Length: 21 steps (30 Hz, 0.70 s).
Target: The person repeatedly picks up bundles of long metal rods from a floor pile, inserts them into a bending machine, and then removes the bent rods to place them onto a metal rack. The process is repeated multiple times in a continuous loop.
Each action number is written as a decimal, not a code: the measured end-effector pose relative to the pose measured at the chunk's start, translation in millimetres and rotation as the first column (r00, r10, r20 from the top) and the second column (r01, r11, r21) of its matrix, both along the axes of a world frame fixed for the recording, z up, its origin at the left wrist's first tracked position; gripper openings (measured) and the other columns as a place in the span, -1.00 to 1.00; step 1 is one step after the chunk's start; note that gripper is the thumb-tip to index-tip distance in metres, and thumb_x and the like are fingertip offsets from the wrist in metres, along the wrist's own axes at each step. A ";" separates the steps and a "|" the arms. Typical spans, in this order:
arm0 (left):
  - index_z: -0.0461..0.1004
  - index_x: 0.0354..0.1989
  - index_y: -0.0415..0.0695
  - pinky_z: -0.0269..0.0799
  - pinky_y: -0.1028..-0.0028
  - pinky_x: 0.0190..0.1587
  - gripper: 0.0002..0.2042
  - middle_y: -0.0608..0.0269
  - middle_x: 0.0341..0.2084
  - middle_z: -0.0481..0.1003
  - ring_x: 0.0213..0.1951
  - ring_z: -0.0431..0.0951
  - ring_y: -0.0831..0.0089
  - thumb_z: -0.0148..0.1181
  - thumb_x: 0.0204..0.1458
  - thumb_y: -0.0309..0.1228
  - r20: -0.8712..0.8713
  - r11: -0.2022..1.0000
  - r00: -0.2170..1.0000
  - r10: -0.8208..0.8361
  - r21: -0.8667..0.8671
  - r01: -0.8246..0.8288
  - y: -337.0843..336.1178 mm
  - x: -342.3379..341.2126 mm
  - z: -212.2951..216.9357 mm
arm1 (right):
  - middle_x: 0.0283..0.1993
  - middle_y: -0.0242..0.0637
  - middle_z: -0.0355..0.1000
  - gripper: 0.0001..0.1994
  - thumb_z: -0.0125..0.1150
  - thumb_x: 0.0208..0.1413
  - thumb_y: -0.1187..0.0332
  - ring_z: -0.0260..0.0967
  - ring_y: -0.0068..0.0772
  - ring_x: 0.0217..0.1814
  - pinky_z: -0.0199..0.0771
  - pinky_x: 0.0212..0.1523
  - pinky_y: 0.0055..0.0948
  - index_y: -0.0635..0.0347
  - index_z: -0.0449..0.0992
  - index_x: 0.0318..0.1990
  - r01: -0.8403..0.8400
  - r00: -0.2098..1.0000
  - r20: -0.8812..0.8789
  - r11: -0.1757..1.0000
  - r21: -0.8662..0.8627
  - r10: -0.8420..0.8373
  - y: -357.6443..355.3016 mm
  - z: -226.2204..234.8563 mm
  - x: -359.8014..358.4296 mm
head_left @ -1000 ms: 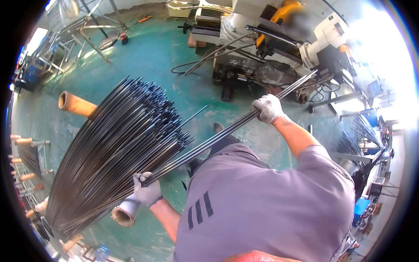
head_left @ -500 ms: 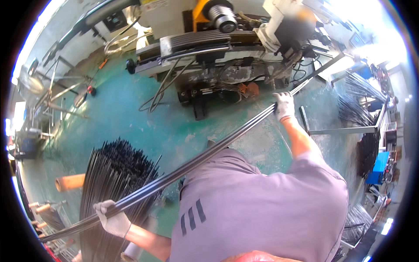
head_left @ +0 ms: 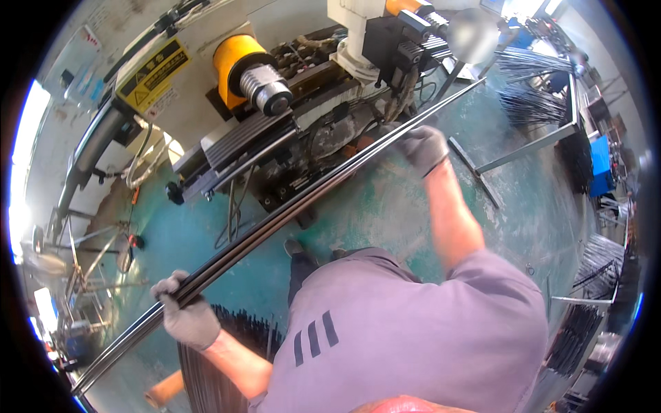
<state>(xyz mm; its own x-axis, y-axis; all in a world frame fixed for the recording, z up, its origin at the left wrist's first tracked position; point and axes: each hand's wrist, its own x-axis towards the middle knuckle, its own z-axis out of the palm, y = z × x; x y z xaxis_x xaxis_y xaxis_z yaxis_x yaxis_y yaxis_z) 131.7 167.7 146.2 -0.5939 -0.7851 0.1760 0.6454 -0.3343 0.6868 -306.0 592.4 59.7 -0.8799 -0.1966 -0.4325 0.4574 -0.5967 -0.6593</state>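
Observation:
Several long, thin metal rods [head_left: 265, 227] run in one bundle slantwise across my front, from the lower left to the upper right. My left hand [head_left: 187, 316], in a grey work glove, is closed round the bundle near its lower left part. Toward the far right end, my gloved right hand [head_left: 423, 148] grips the same rods from the near side. Its fingers are blurred and partly hidden by the rods. Below my left forearm stands a dense bundle of dark rods [head_left: 248, 330], partly covered by my arm.
Ahead stands a machine with an orange-collared metal spindle [head_left: 265, 89] and a ribbed slide cover [head_left: 241, 141]. A metal frame [head_left: 530, 148] with more rods is at right, near a blue box [head_left: 601, 165]. An orange-brown tube [head_left: 164, 389] lies at lower left.
My view has turned, and the machine looks nearer. Both hands have carried the rods up and forward, closer to the machine. The right hand has shifted along or with the rods.

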 end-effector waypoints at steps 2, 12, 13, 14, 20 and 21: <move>0.56 0.04 -0.09 0.48 0.06 0.35 -0.83 0.16 -0.10 0.59 0.08 0.58 0.07 0.30 0.39 -0.33 0.081 0.999 0.996 -0.034 0.020 0.032 -1.6 -44.6 -18.9 | 0.03 0.09 0.62 -0.65 0.15 0.45 0.33 0.66 0.17 0.08 0.71 0.21 0.16 0.47 0.44 0.19 -0.033 0.996 0.064 0.940 -0.340 0.058 -72.4 -0.4 39.7; 0.47 0.16 -0.31 0.27 -0.06 0.61 -0.77 -0.02 0.06 0.57 0.26 0.54 0.04 0.15 0.42 -0.51 -0.070 0.971 0.982 -0.175 0.156 0.184 -183.5 -56.5 -16.6 | -0.19 -0.09 0.65 -0.84 0.35 0.44 0.39 0.68 -0.08 -0.13 0.79 -0.04 -0.05 0.33 0.58 -0.06 0.171 0.985 -0.011 0.984 0.057 -0.171 -149.0 22.3 -45.9; 0.47 0.17 -0.32 0.27 -0.06 0.61 -0.76 -0.03 0.08 0.57 0.28 0.53 0.03 0.15 0.42 -0.51 -0.050 0.978 0.993 -0.111 0.170 0.118 -198.2 -52.6 -18.8 | -0.22 -0.16 0.67 -0.84 0.38 0.43 0.35 0.68 -0.15 -0.18 0.77 -0.11 -0.10 0.28 0.61 -0.08 0.209 0.978 -0.044 0.972 0.106 -0.205 -146.3 25.9 -58.4; 0.47 0.18 -0.33 0.27 -0.05 0.61 -0.76 -0.03 0.09 0.57 0.29 0.53 0.04 0.15 0.42 -0.51 -0.066 0.970 0.982 -0.178 0.153 0.187 -207.5 -54.3 -26.1 | -0.26 -0.23 0.68 -0.83 0.41 0.41 0.30 0.68 -0.21 -0.24 0.75 -0.19 -0.15 0.23 0.63 -0.10 0.228 0.973 -0.063 0.966 0.125 -0.222 -143.7 30.7 -71.9; 0.52 0.14 -0.30 0.34 0.00 0.56 -0.78 -0.06 0.08 0.62 0.25 0.57 0.01 0.18 0.40 -0.49 0.002 0.954 0.977 -0.215 0.213 0.209 -199.6 -99.1 -77.8 | -0.22 -0.23 0.71 -0.82 0.35 0.44 0.26 0.68 -0.21 -0.24 0.73 -0.13 -0.17 0.20 0.67 -0.14 0.195 0.980 0.011 0.972 0.134 -0.198 -147.5 32.2 -126.3; 0.54 0.11 -0.28 0.39 0.00 0.52 -0.79 -0.06 0.06 0.64 0.22 0.60 -0.01 0.19 0.40 -0.49 0.032 0.948 0.984 -0.175 0.276 0.160 -192.3 -110.0 -84.3 | -0.19 -0.19 0.70 -0.87 0.32 0.43 0.35 0.69 -0.13 -0.19 0.74 -0.05 -0.05 0.23 0.66 -0.08 0.153 0.988 0.014 0.986 0.067 -0.155 -150.6 27.4 -131.8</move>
<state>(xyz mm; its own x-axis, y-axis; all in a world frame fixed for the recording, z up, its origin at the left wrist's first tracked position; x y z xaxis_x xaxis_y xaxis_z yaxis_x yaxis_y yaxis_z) 21.7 -24.7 61.9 -0.7237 -0.6869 -0.0671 0.5273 -0.6130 0.5883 -437.8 441.9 87.1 -0.8889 -0.0303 -0.4571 0.3764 -0.6170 -0.6911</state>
